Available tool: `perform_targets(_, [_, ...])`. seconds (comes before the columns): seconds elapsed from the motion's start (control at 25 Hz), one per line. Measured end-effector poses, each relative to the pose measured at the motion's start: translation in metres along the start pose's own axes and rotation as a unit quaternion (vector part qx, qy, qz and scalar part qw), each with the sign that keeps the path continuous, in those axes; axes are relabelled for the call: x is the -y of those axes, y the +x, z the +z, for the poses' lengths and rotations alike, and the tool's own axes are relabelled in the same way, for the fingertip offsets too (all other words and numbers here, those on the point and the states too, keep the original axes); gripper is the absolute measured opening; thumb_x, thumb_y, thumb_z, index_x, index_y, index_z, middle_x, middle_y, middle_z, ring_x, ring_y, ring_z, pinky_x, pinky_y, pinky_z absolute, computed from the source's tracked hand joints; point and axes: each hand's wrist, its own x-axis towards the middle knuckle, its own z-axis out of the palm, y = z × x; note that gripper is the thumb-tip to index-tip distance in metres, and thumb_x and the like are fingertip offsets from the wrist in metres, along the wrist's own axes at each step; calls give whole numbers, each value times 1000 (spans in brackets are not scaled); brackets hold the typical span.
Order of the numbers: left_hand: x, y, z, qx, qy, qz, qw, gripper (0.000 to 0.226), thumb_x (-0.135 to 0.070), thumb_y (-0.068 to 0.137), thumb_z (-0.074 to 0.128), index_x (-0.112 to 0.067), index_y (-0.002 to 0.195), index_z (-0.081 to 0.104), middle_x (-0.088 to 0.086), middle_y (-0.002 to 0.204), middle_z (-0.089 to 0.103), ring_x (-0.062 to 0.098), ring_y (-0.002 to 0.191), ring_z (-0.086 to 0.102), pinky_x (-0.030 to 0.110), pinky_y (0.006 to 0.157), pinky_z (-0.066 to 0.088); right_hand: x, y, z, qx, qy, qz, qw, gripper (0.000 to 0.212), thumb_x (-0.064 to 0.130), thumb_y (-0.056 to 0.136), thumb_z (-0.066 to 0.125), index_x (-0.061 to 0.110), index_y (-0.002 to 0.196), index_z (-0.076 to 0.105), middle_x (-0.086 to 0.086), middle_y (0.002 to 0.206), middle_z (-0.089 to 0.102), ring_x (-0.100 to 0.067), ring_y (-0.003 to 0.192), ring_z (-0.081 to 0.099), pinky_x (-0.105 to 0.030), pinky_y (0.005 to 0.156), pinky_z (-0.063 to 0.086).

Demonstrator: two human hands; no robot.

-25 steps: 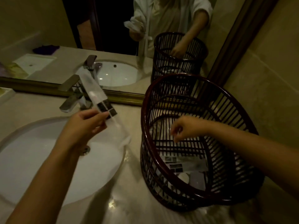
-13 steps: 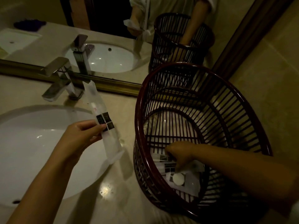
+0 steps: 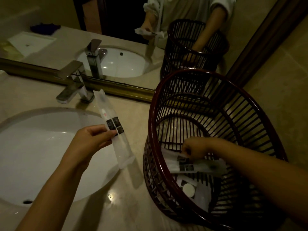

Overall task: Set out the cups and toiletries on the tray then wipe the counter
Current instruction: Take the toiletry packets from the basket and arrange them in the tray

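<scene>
**Packets half out of the basket, and no tray in sight**

Nearest to us, our right hand point(image 3: 194, 147) is down inside the dark slatted basket point(image 3: 216, 84), which stands on the counter point(image 3: 126, 204) to the right of the sink point(image 3: 41, 150). Its fingers are pinched shut on the end of a long clear packet point(image 3: 196, 165) lying with another across the basket floor. A round white item point(image 3: 188, 189) in its own wrapper lies lower in the basket, untouched. The risk here, as we judge it, is the slats: a thin packet drawn up at an angle could snag between the bars, or the pinch could drag its neighbour along and drop it.

Our left hand point(image 3: 93, 140) is closed on the middle of a second long packet point(image 3: 113, 130), gripping it at the dark label squares, with the lower end hanging over the rim of the sink. The film looks slick, and the hold is by fingertips only. If it slips, it could land in the bowl, and a wet packet is no good for setting out.

Further back stands the tap point(image 3: 71, 80), then the mirror point(image 3: 116, 30). We see no tray or cups in this view, so both hands may fill up before there is anywhere to put things. Loose packets laid on the counter would then hamper the wiping.
</scene>
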Motion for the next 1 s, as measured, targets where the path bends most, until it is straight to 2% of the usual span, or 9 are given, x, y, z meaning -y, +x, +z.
perform_targets(0.16, [-7, -7, -1, 8, -2, 16, 1000, 14, -11, 75, 64, -15, 87, 69, -4, 80, 76, 10, 78, 71, 16, 62, 56, -7, -71, -63, -165, 182, -6, 969, 11, 13, 82, 63, 22, 77, 66, 9, 70, 61, -4, 65, 58, -16, 58, 48])
perform_targets(0.28, [-9, -14, 3, 18, -9, 15, 1000, 16, -9, 80, 60, -14, 92, 69, -3, 85, 76, 13, 84, 71, 22, 66, 57, 15, -119, -83, -298, 440, -91, 842, 22, 6, 72, 67, 24, 61, 68, 11, 53, 63, 1, 51, 60, -13, 48, 48])
perform_targets(0.36, [-14, -19, 9, 26, -21, 18, 999, 17, -8, 81, 60, -12, 95, 69, -1, 87, 76, 15, 86, 71, 23, 66, 57, 50, -131, -84, -308, 539, -180, 763, 15, 11, 64, 67, 24, 56, 68, 11, 54, 65, 0, 52, 62, -14, 49, 50])
perform_targets(0.4, [-17, -21, 13, 34, -28, 21, 999, 18, -7, 81, 59, -10, 96, 70, 0, 88, 76, 16, 86, 71, 22, 64, 57, 70, -132, -83, -301, 552, -208, 749, 13, 13, 62, 67, 24, 56, 68, 10, 57, 67, -1, 55, 63, -15, 51, 51])
perform_targets(0.52, [-29, -30, 16, 70, -57, 28, 996, 19, -5, 79, 61, -12, 94, 72, 2, 91, 76, 18, 89, 70, 22, 66, 56, 126, -120, -79, -323, 500, -226, 771, 17, 5, 70, 69, 22, 67, 68, 8, 61, 68, -5, 61, 66, -16, 57, 54])
perform_targets(0.64, [-41, -39, 11, 124, -139, 15, 982, 17, -10, 77, 63, -13, 90, 74, 6, 96, 75, 21, 93, 69, 26, 69, 56, 162, -107, -70, -362, 449, -200, 792, 14, 1, 78, 65, 14, 82, 67, 9, 48, 60, -1, 52, 59, -12, 54, 51])
perform_targets(0.72, [-45, -47, 9, 136, -161, 24, 977, 18, -21, 77, 66, -14, 91, 74, 6, 98, 75, 20, 94, 69, 26, 69, 56, 174, -98, -63, -380, 429, -191, 797, 13, 1, 79, 65, 10, 87, 67, 6, 56, 62, -6, 58, 60, -16, 59, 54])
perform_targets(0.88, [-40, -54, 15, 61, -95, 47, 992, 23, -19, 73, 68, -16, 96, 70, 1, 94, 75, 15, 90, 70, 21, 65, 55, 184, -85, -55, -463, 347, -152, 801, 11, 7, 76, 70, 16, 83, 67, -1, 74, 65, -13, 71, 62, -27, 70, 55])
perform_targets(1.0, [-37, -54, 19, 36, -128, 30, 991, 18, -14, 78, 65, -16, 96, 69, -1, 90, 76, 15, 86, 71, 24, 63, 57, 188, -82, -50, -474, 332, -157, 800, 14, 11, 76, 71, 22, 78, 63, 5, 69, 63, -5, 66, 61, -18, 64, 53])
